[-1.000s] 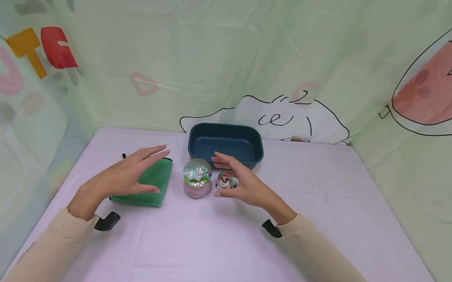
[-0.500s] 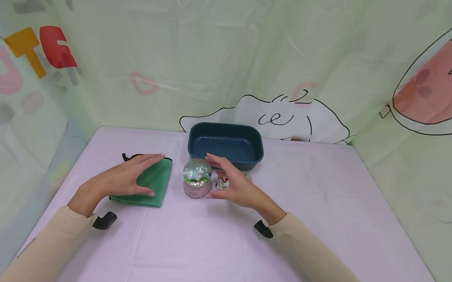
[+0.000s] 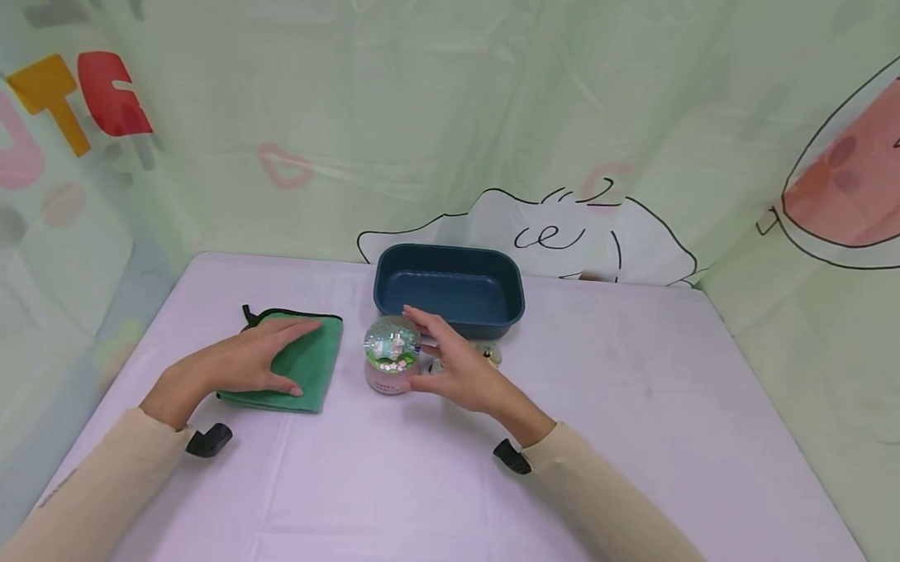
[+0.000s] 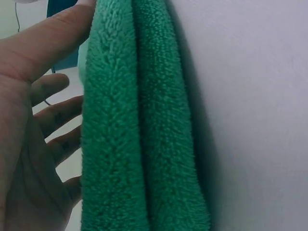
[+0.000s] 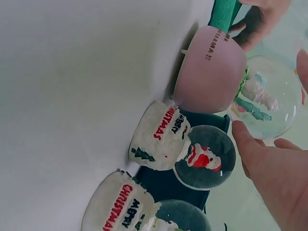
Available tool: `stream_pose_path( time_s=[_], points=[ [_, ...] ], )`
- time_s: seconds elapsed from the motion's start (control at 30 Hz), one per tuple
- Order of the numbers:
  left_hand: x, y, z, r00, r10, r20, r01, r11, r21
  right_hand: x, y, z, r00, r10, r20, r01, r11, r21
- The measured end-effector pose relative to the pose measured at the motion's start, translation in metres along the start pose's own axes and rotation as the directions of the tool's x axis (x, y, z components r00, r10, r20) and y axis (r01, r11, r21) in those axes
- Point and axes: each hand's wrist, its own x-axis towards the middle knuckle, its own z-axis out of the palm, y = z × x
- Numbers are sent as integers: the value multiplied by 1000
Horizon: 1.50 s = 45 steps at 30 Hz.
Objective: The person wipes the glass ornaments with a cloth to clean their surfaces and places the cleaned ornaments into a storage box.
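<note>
A snow globe with a pink base [image 3: 382, 381] stands upright on the table, flowers and a pale figure inside its clear ball [image 5: 269, 96]. My right hand [image 3: 461, 371] is at its right side, fingers spread and slightly bent, fingertips close to the ball; whether they touch cannot be told. Two smaller snow globes with white "Merry Christmas" bases [image 5: 154, 137] stand beside it, mostly hidden behind my right hand in the head view. On the left, my left hand [image 3: 248, 362] is over a folded green cloth [image 3: 317, 360] with black edging, fingers loosely extended, gripping nothing.
Behind the snow globes sits a dark blue rectangular basin [image 3: 451, 314], with nothing visible inside. A pale lilac cloth covers the table [image 3: 383, 482]. Printed green curtains [image 3: 444, 107] close off the back and sides.
My right hand has moved left, past the small snow globes to the pink-based one. My left hand has lowered and shifted slightly left over the cloth. The objects have not moved.
</note>
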Motion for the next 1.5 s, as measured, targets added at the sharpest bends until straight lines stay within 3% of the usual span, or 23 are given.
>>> stream_pose_path(
  time_s=[0.3, 0.63, 1.0, 1.2, 1.5],
  points=[
    [0, -2, 1, 1000, 14, 8, -14, 1000, -4, 3, 1, 5, 1000, 15, -5, -15, 1000, 19],
    [-4, -7, 1, 1000, 20, 3, -20, 1000, -18, 3, 5, 13, 999, 34, 1, -34, 992, 118],
    [-3, -14, 8, 999, 19, -42, -21, 998, -61, 5, 13, 26, 985, 173, 1, -164, 933, 319],
    [2, -17, 12, 999, 1, -42, -4, 998, -57, 6, 12, 30, 980, 198, 37, -199, 920, 338],
    [4, -12, 11, 999, -36, -27, 34, 997, -64, 9, 10, 29, 971, 210, 118, -234, 936, 263]
  ],
)
